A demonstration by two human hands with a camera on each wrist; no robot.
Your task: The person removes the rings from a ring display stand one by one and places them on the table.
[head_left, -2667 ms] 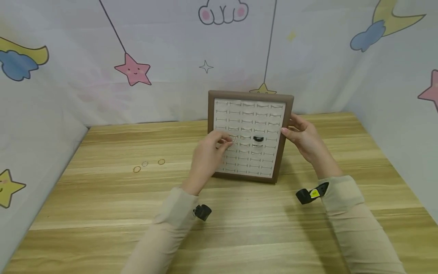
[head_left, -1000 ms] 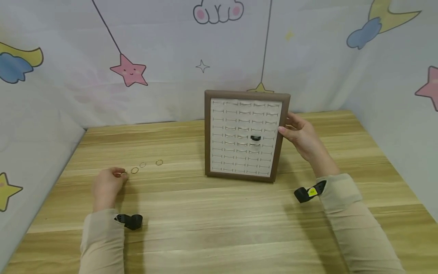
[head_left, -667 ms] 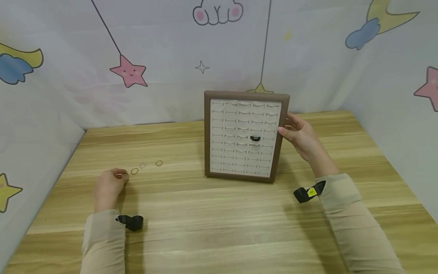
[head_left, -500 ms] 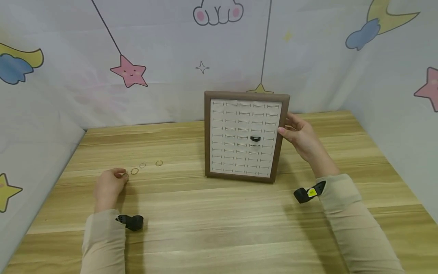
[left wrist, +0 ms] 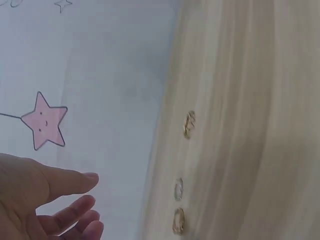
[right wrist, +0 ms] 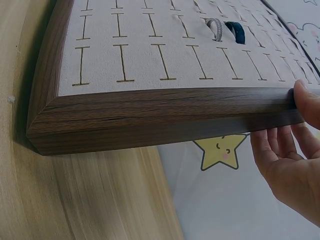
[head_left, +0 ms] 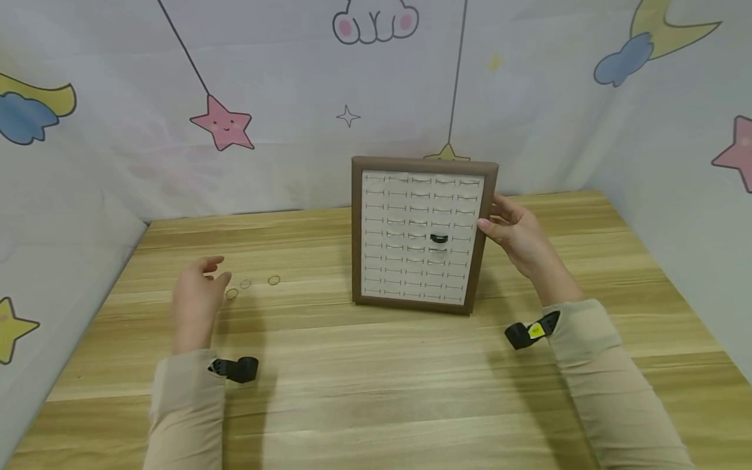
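A brown-framed ring display board [head_left: 357,248] with rows of slots stands upright on the table. My right hand [head_left: 519,238] grips its right edge, thumb in front and fingers behind, as the right wrist view also shows. A black ring [head_left: 438,239] sits in a slot, with a sparkly silver ring [right wrist: 215,31] beside it. At the left, my left hand [head_left: 198,294] is raised over the table with thumb and fingers apart, nothing between them. Close to it lie a gold ring [head_left: 232,289], a thin silver ring [left wrist: 178,189] and another gold ring [left wrist: 189,125].
The wooden table [head_left: 364,391] meets a white cloth backdrop [head_left: 294,78] printed with stars and moons behind and on both sides. Black wrist cameras [head_left: 241,369] are strapped over the beige sleeves [head_left: 611,391].
My left hand went from the board, pinching a sparkly ring, to the table at left. It has since lifted with its fingers spread. My right hand keeps its grip on the board.
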